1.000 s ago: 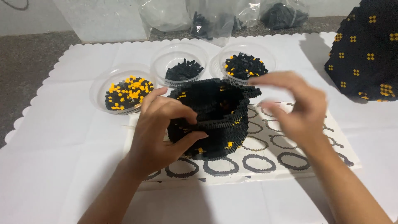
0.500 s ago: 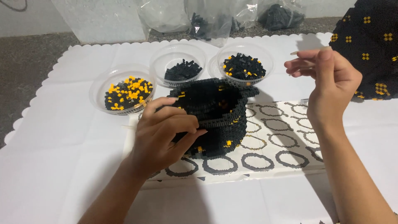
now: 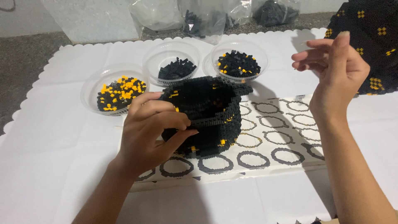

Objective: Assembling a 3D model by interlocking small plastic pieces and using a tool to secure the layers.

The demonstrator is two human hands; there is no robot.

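A hollow black brick model [image 3: 209, 114] with small yellow spots stands on a printed sheet of ring outlines [image 3: 269, 143]. My left hand [image 3: 151, 130] grips its near left wall, thumb and fingers pinching the rim. My right hand [image 3: 331, 72] is raised to the right of the model, fingers loosely together, apart from it; I cannot tell whether it pinches a small piece. Three clear bowls sit behind the model: one with yellow and black pieces [image 3: 118, 91], one with black pieces [image 3: 176, 68], one with mostly black pieces [image 3: 238, 64].
A white scalloped mat [image 3: 54, 137] covers the table. A large black panel with yellow diamond marks [image 3: 373, 37] stands at the far right. Clear plastic bags of black pieces [image 3: 203, 18] lie along the back edge.
My right hand has lifted off the model's right side and moved up and to the right. My left hand stays on the model.
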